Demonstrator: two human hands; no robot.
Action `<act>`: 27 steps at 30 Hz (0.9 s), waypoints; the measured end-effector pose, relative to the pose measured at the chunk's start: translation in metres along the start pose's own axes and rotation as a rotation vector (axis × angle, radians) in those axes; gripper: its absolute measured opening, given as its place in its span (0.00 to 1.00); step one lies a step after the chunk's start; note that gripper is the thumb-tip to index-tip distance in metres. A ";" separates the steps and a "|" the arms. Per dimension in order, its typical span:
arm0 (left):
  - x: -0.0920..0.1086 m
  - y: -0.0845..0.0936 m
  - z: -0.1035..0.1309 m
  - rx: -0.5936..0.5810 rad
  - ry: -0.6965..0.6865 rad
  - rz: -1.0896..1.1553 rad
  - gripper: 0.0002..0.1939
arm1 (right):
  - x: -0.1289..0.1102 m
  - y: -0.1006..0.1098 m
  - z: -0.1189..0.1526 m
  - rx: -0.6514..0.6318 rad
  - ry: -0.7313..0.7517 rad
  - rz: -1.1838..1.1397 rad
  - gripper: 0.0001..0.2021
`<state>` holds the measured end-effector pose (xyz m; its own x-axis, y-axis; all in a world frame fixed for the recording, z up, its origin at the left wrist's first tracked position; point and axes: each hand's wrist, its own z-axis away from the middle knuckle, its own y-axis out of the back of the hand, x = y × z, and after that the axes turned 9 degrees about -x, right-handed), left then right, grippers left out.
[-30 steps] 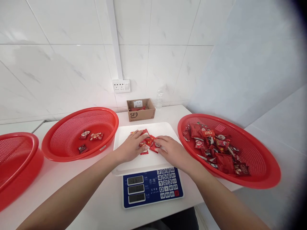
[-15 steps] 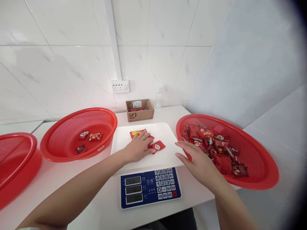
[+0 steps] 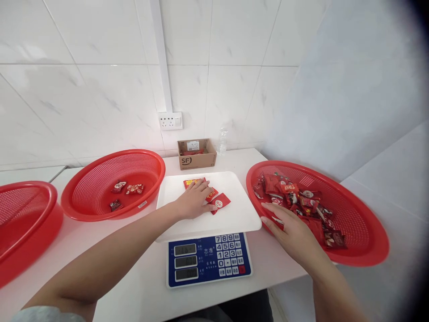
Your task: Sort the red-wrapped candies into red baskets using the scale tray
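My left hand (image 3: 195,200) lies palm down over several red snack packets on the white scale tray (image 3: 204,227), its fingers stretched out. One packet with a round white label (image 3: 219,202) shows by my thumb, and a red packet with yellow lettering (image 3: 189,182) sticks out behind my fingers. Over the near left rim of the right red basket (image 3: 365,241) is my right hand (image 3: 293,228), thumb and fingers apart, with nothing seen in it. Many red packets (image 3: 310,203) are heaped in that basket. Below the tray sits the scale's blue keypad panel (image 3: 209,261).
A red basket (image 3: 78,179) with a few small packets stands left of the tray, and another red basket (image 3: 36,228) is farther left. Behind the tray are a cardboard box (image 3: 201,162) and a clear plastic bottle (image 3: 222,142), near the tiled wall (image 3: 110,107).
My right hand has moved right, from beside the tray to over the right basket's rim. My left hand stays on the packets, and the view has shifted slightly.
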<state>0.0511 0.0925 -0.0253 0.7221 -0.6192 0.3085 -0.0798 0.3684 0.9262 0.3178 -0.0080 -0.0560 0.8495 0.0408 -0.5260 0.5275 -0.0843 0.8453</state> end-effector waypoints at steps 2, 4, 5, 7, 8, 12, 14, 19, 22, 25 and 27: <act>0.001 0.000 0.000 -0.004 0.002 0.000 0.26 | 0.002 0.000 0.000 -0.006 -0.018 -0.022 0.22; 0.002 0.001 0.000 -0.010 0.000 0.004 0.26 | 0.001 0.001 0.000 -0.013 -0.034 -0.062 0.22; 0.002 0.001 0.000 -0.013 -0.001 0.007 0.26 | 0.001 0.002 0.000 -0.017 -0.041 -0.087 0.22; 0.002 0.000 0.000 -0.018 0.000 0.014 0.27 | -0.001 0.005 0.000 -0.030 -0.054 -0.134 0.22; 0.002 0.000 0.000 -0.019 0.003 0.018 0.28 | -0.001 0.006 0.000 -0.037 -0.060 -0.151 0.23; 0.003 -0.001 0.001 -0.012 0.021 0.025 0.35 | 0.000 0.006 0.001 -0.046 -0.061 -0.163 0.22; 0.005 0.002 0.008 -0.009 0.026 0.024 0.36 | 0.001 0.005 0.001 -0.032 -0.045 -0.159 0.22; 0.013 0.006 0.054 0.066 0.004 0.070 0.32 | 0.003 0.003 0.001 -0.023 -0.040 -0.120 0.22; 0.013 -0.004 0.096 0.220 0.049 0.155 0.27 | 0.003 0.002 0.002 -0.025 -0.040 -0.087 0.21; 0.008 -0.024 0.134 0.389 0.227 0.285 0.23 | 0.005 0.000 0.001 -0.016 -0.028 -0.070 0.21; 0.002 -0.039 0.153 0.470 0.378 0.381 0.21 | 0.006 -0.002 0.000 -0.011 -0.024 -0.066 0.21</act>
<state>-0.0493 -0.0294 -0.0273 0.7670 -0.1927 0.6120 -0.6003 0.1212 0.7905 0.3222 -0.0076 -0.0607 0.8126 0.0216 -0.5825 0.5824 -0.0709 0.8098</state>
